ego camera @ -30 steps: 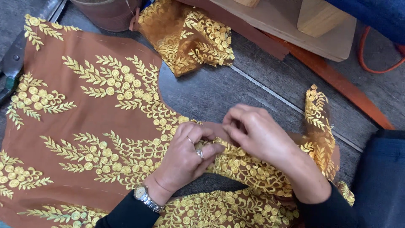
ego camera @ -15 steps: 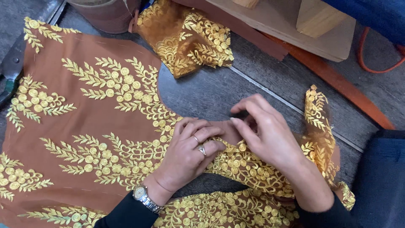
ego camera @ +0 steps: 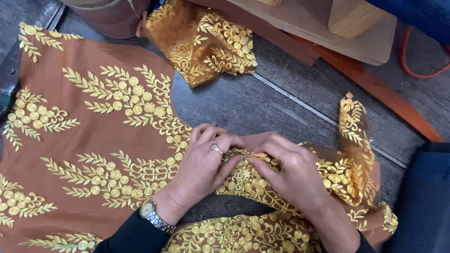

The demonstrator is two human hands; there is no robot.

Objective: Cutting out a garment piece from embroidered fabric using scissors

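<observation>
A: What is held by the two hands?

B: A narrow strip of the brown embroidered fabric (ego camera: 108, 140) is pinched between them. The left hand (ego camera: 201, 168) is closed on the strip, its fingers curled and its thumb pressed toward the fingertips of the right hand (ego camera: 290, 175), which is likewise closed on the same edge. The two sets of fingertips are touching over the gold flower-and-leaf stitching.

A: Where is the fabric placed?

B: It is spread flat on the dark wooden table (ego camera: 262, 103), mostly to the left, with a curved cut-out edge just above the hands. To the right of the hands, the strip is bunched and a flap is stood up.

A: What else is seen nearby?

B: A ring (ego camera: 216, 149) is worn on the left hand, and a silver wristwatch (ego camera: 152, 213) on its wrist. A folded scrap of matching fabric (ego camera: 206, 40) is laid well apart, above the hands. A light wooden board (ego camera: 323, 28) is seen at the upper right.
</observation>
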